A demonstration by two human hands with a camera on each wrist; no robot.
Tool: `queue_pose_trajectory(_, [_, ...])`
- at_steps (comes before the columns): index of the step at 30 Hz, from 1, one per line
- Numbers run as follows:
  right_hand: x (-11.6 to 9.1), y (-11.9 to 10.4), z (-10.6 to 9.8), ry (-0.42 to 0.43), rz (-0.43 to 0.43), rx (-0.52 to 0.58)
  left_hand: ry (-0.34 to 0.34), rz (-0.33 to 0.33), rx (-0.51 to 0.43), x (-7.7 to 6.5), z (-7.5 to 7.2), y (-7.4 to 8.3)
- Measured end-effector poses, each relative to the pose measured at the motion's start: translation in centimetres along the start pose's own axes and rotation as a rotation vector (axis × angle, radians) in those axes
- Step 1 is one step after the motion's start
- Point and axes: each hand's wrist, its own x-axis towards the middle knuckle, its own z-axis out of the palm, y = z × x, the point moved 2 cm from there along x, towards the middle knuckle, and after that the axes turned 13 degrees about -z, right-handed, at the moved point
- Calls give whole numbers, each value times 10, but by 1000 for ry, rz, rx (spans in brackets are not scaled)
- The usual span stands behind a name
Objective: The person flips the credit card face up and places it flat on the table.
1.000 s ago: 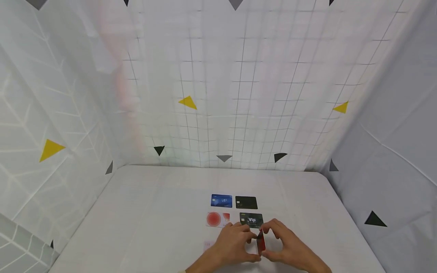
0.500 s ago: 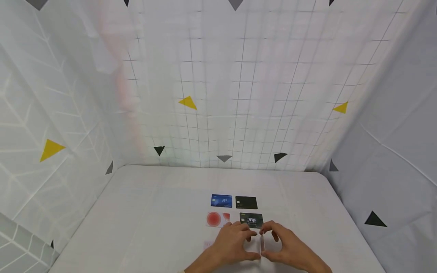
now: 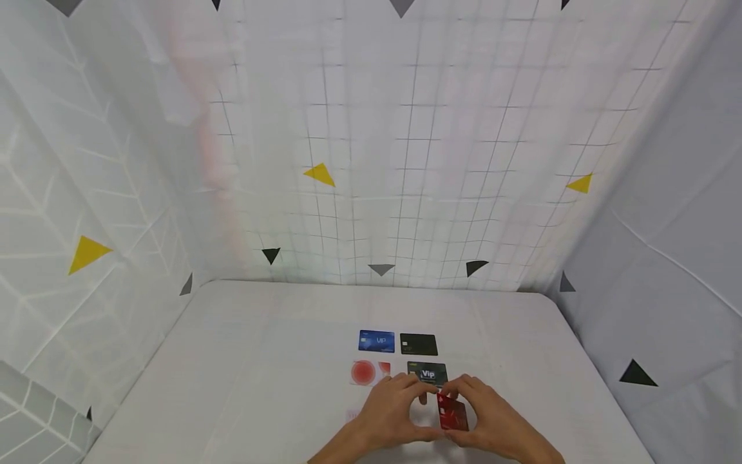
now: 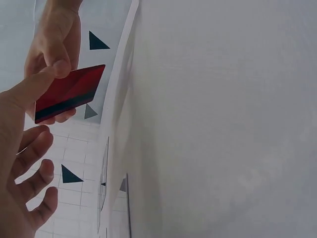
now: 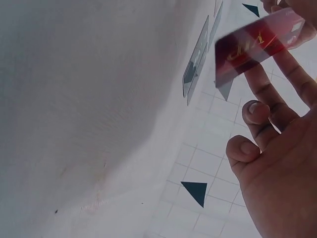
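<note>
A red VIP card stands on edge between both hands near the front of the table, its lettered face toward the head camera. My right hand holds it between thumb and index finger. At its left end, the thumb and index fingertip of my left hand meet the upper and lower corners. In the left wrist view the red card shows a dark stripe on its back, and the two thumbs lie close together. The right wrist view shows the red card with my right hand, its other fingers bent loosely.
Cards lie flat on the white table: a blue VIP card, a black card, a white card with a red circle and a dark Vip card. A pale pink card is partly hidden by my left hand.
The red card has swung from showing its dark-striped back, through edge-on, to its red front, which now points right. My left index finger has moved up to its corner; my right hand barely moved.
</note>
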Motion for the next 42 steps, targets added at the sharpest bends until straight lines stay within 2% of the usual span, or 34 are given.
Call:
queue_pose_trajectory(14, [0,1,5,-31,20,-49,1,0,51,-2,2,1])
queue_pose_trajectory(22, [-6,9,5,-25,30,-100,-32,-38,105,-4,1,0])
queue_pose_trajectory(26, [-8,15,7,-32,48,-100,-65,-70,144,-4,2,-1])
queue_pose_trajectory(36, [-11,27,12,-92,128,8,-208,-159,225,1,14,-1])
queue_pose_trajectory(42, [-10,31,14,-100,177,15,-251,-190,245,3,17,2])
